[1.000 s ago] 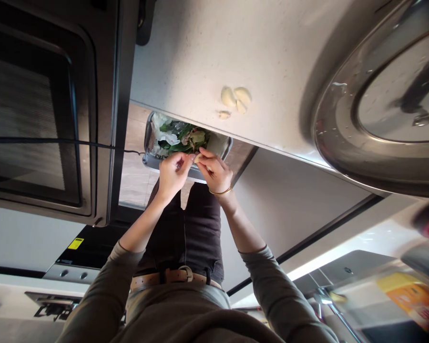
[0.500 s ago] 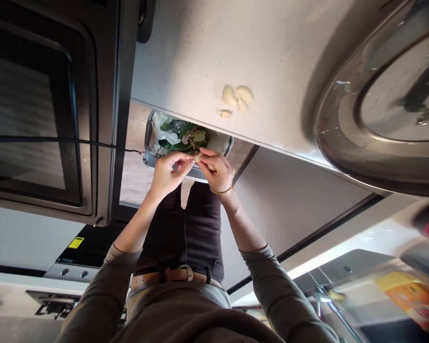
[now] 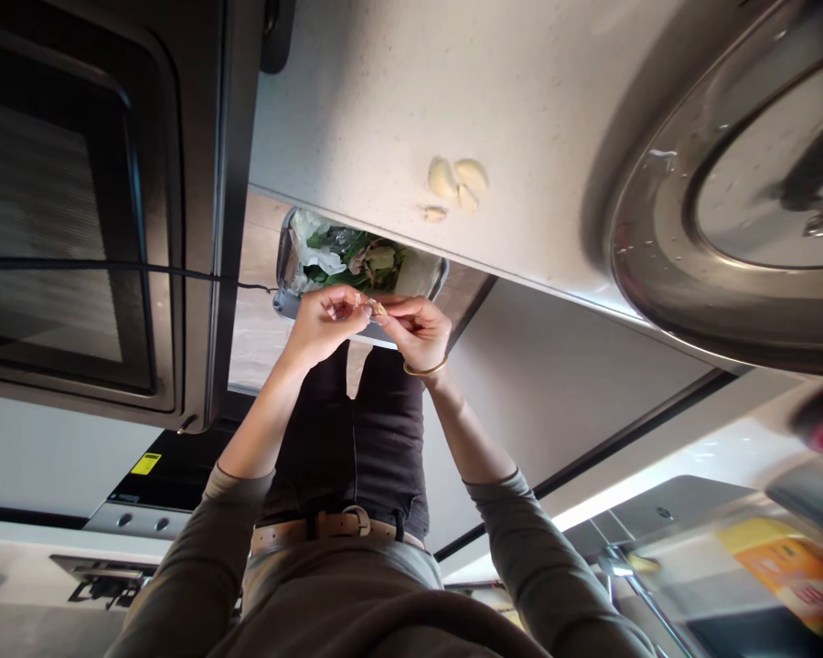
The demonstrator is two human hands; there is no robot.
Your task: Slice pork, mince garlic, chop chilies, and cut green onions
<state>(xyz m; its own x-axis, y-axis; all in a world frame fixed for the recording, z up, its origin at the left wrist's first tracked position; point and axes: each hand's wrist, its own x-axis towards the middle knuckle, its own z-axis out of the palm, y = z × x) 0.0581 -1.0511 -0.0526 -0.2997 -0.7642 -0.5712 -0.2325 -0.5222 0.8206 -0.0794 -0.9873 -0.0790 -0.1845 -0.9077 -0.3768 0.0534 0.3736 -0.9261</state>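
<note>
Pinching a small pale garlic clove point(image 3: 378, 309) between the fingers of both hands, left hand point(image 3: 325, 322) and right hand point(image 3: 418, 331) meet over a grey bin of green scraps point(image 3: 357, 260). Four peeled pale cloves point(image 3: 456, 183) lie on the white speckled table point(image 3: 384, 110), near a steel pan point(image 3: 741, 183).

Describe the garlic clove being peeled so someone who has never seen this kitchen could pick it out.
Start at the pale countertop and go to its edge, where an open waste bin full of green scraps sits below. Over the bin, the left hand and right hand meet, pinching one small garlic clove. Unlike the peeled cloves lying loose on the countertop, it is held in fingertips.
</note>
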